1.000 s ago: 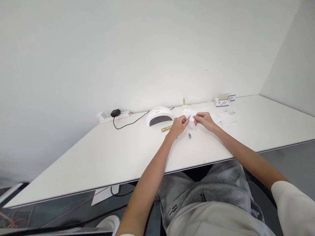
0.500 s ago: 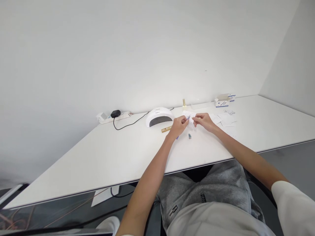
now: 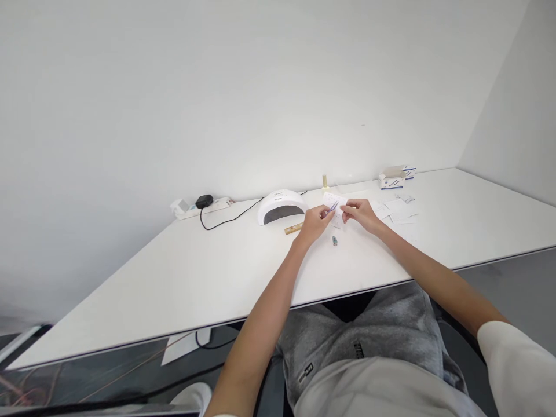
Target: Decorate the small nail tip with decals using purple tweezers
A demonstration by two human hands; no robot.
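1. The left hand (image 3: 316, 221) pinches tweezers (image 3: 332, 206), tips at the sheet (image 3: 329, 197).
2. The right hand (image 3: 361, 213) pinches the sheet's right edge, over the bench (image 3: 195, 278).
3. Work on the sheet looks under way and unfinished: marks dot it; whether any piece is off is too small to tell.
4. Loose papers (image 3: 402, 215) lie right of the sheet; a blue piece (image 3: 334, 241) lies on its near side.

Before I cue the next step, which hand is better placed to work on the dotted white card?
Probably the left hand: it holds the tweezers, with their tips over the dotted white card. The right hand is at the card's right edge, seemingly steadying it.
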